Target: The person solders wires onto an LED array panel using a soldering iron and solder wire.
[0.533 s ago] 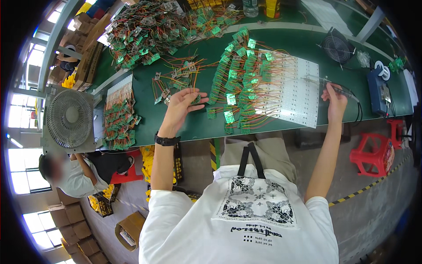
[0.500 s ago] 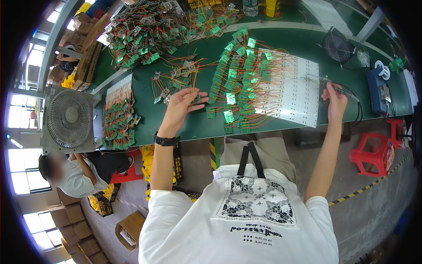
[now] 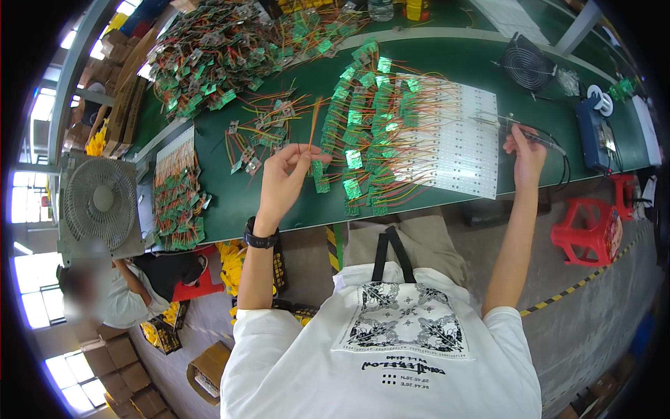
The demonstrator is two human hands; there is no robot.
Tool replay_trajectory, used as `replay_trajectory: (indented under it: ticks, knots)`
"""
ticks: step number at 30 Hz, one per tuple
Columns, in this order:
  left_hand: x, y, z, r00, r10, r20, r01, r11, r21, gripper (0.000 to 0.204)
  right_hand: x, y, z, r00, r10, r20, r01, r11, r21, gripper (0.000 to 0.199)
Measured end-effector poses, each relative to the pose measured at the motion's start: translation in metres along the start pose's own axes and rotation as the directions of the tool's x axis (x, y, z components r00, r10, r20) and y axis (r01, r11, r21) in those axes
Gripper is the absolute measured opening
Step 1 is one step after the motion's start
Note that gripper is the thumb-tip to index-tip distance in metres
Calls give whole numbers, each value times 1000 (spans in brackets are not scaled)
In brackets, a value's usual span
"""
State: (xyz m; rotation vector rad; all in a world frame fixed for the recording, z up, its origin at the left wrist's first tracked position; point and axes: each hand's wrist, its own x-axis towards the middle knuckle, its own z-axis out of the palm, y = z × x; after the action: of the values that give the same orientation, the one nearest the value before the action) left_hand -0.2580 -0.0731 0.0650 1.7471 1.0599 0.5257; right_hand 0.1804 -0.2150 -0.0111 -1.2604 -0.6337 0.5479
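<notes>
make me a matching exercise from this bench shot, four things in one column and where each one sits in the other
Things:
1. left hand
2. right hand
3. grey desk fan
4. red plastic stool

Places:
A. on the floor under the bench's right end
B. pinching a thin bunch of wires above the green bench
C. off the bench's left end
D. holding a soldering iron by the white strip panel

Pairs: 1-B, 2-D, 3-C, 4-A

Green everywhere here: the table (image 3: pixel 279 202) is dark green and the little circuit boards (image 3: pixel 352 157) are bright green with orange and red wires (image 3: pixel 314 122). The strip panel (image 3: pixel 460 150) is white, the stool (image 3: pixel 586 230) red, the watch (image 3: pixel 259 239) black, and the shirt (image 3: pixel 391 349) white with a black print.
</notes>
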Motion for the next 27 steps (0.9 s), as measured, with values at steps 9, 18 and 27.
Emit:
replay_trajectory:
  ticks: [9, 18, 27]
  knots:
    - [54, 61, 64, 918, 368, 150, -368, 929, -32, 18, -1, -3, 2, 999, 8, -41, -6, 999, 38, 21]
    - [84, 69, 101, 894, 414, 172, -445, 865, 230, 11, 0, -3, 2, 998, 22, -54, -21, 999, 28, 20]
    - [118, 107, 133, 579, 813, -62, -789, 578, 206, 15, 0, -5, 4, 999, 25, -43, -25, 1000, 12, 20]
